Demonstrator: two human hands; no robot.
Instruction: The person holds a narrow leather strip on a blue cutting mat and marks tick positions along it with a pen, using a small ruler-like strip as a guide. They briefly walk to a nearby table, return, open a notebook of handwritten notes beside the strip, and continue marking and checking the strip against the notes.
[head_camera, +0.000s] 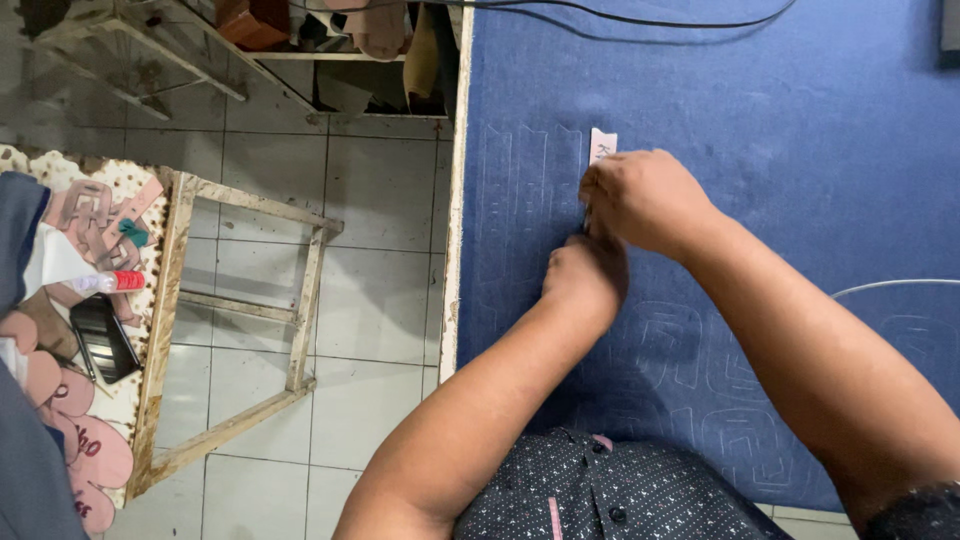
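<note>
Both hands met over the blue sheet (800, 150) spread flat on the table, likely to steady a cut. Right hand (645, 200) curled shut on a pale strip (602, 145), one end poking out above the knuckles. Left hand (585, 275) was fisted just below it; contents hidden, cannot tell. Sheet was scored with faint letter outlines.

Both hands rest on the foam sheet (800, 120): the left hand (585, 278) at seven o'clock of the right hand (645, 200), touching it. A paper tag (602, 145) lies at eleven o'clock of the right hand. At nine o'clock, past the sheet's edge, stands a wooden frame (250, 320) on the tiled floor (380, 200)
</note>
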